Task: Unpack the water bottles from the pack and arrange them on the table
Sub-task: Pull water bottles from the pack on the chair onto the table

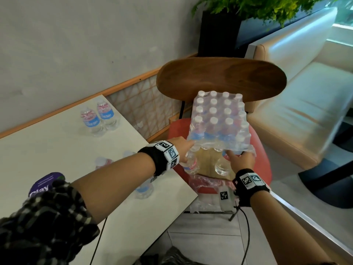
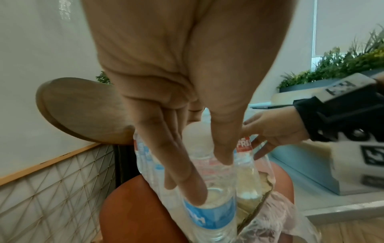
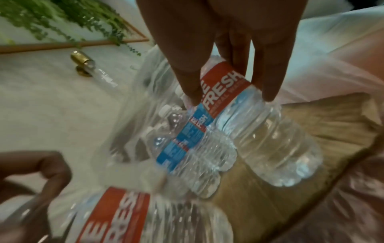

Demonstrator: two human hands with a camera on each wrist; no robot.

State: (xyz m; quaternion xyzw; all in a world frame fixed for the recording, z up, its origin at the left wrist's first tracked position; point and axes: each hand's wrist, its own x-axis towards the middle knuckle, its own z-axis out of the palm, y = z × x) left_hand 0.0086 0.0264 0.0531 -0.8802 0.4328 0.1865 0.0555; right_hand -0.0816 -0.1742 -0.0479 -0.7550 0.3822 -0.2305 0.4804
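A shrink-wrapped pack of water bottles leans on the red chair seat, white caps up. Its torn lower layer shows cardboard and loose bottles. My left hand reaches under the pack and holds a bottle between thumb and fingers; in the left wrist view the left hand straddles the blue-labelled bottle. My right hand grips another bottle; in the right wrist view the right hand pinches the red-labelled bottle. Two bottles stand far on the table; more bottles stand beside my left arm.
The chair's wooden backrest stands behind the pack. Torn plastic wrap hangs over the seat's front edge. A purple round object lies near the table's front. A cream bench is on the right, and cables hang below my wrists.
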